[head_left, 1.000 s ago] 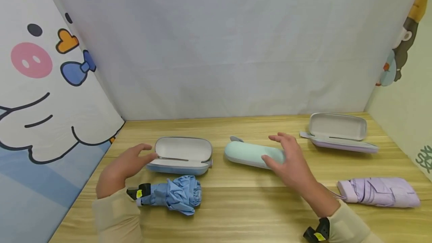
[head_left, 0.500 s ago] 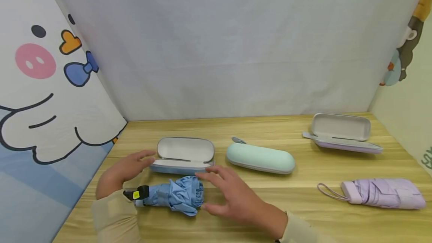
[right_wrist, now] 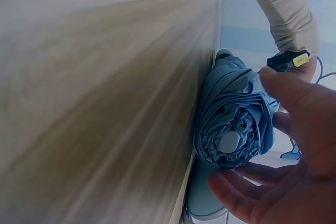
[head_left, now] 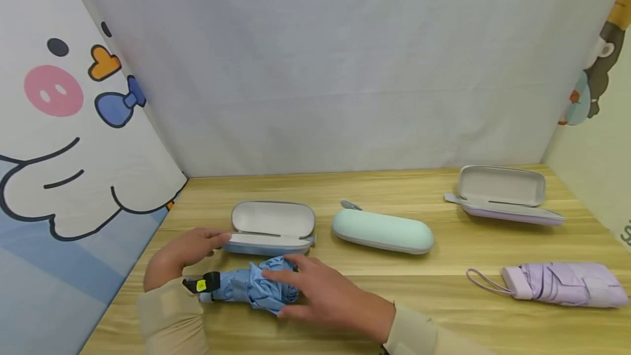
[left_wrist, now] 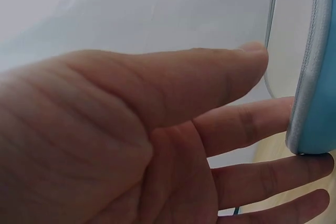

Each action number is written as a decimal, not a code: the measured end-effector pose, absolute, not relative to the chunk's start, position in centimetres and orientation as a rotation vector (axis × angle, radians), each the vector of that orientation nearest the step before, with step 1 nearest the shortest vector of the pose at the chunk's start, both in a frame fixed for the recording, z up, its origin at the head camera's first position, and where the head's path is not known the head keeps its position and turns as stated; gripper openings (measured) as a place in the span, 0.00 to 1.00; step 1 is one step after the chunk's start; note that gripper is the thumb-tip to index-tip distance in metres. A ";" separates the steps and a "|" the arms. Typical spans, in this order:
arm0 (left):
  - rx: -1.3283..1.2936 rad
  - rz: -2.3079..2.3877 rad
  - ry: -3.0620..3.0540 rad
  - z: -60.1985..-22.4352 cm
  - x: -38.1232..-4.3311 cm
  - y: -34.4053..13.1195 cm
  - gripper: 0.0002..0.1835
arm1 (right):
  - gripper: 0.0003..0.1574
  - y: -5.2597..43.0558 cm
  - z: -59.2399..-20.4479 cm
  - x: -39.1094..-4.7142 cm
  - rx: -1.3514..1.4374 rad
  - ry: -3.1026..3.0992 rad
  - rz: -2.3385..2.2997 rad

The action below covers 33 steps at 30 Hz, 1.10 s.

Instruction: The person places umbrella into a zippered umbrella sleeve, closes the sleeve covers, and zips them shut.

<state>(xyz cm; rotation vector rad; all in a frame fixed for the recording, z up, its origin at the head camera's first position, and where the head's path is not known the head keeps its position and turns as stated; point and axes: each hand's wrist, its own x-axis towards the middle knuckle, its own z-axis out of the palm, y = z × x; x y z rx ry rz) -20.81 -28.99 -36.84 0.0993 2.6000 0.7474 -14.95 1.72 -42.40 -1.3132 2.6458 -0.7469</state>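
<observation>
A folded light-blue umbrella (head_left: 246,286) lies on the table, its ruffled end to the right. Over that end reaches my right hand (head_left: 322,292), fingers spread on the far side and thumb on the near side. In the right wrist view the fingertips sit around the umbrella's end (right_wrist: 231,119) without a tight grip. Behind it an opened blue glasses case (head_left: 268,246) stands with its pale lining showing. My left hand (head_left: 192,248) is at the case's left end; in the left wrist view its extended fingers (left_wrist: 262,177) reach the case's corner (left_wrist: 315,124).
A closed mint-green glasses case (head_left: 382,232) lies mid-table. At the back right stands an opened lilac glasses case (head_left: 503,201). A folded lilac umbrella (head_left: 567,284) with a wrist loop is at the right. A grey cloth (head_left: 345,70) backs the wooden table (head_left: 394,185).
My right hand has left the mint-green case, now closed, and moved left to the blue umbrella. My left hand has shifted slightly toward the blue case.
</observation>
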 end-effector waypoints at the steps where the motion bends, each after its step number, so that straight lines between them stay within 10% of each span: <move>1: 0.102 0.745 2.598 -36.8 -20.9 -28.9 0.33 | 0.41 1.7 -42.4 -15.0 -1.306 2.649 -0.748; 17: 0.127 0.774 2.575 -37.0 -21.0 -29.1 0.34 | 0.13 2.1 -41.8 -14.6 -1.216 2.666 -0.692; 33: -0.117 0.912 2.437 -37.1 -20.5 -29.1 0.22 | 0.20 11.6 -39.9 -12.5 -1.154 2.630 -0.765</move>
